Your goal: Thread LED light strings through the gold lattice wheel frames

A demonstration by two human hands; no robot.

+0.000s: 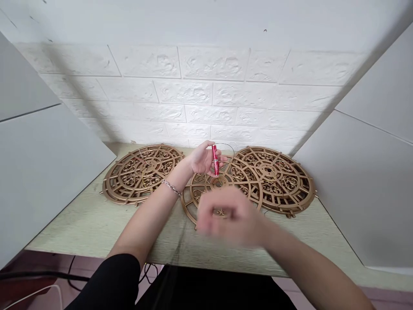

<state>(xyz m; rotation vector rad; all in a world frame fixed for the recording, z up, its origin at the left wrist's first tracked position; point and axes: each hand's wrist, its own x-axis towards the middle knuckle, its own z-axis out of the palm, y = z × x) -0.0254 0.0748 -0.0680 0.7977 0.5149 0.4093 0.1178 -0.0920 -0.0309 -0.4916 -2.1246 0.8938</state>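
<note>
My left hand [206,159] reaches over the middle of the table, palm up. Its fingers are closed around a red battery pair [215,160], two slim red cylinders standing end to end with a silvery joint between them. A thin dark wire [232,148] loops out from the top of the pair. My right hand [230,215] is nearer to me, smeared by motion, with its fingers curled in toward the thumb; anything in them cannot be made out. Below both hands lies a gold openwork clock frame [187,202] with rings and scrolls, partly covered by my right hand.
Stacks of similar gold frames lie at the left [111,189] and right [303,196] on the pale table [80,228]. A white brick-pattern wall [200,92] stands behind. Grey panels close both sides. Dark cables [41,274] run below the front edge.
</note>
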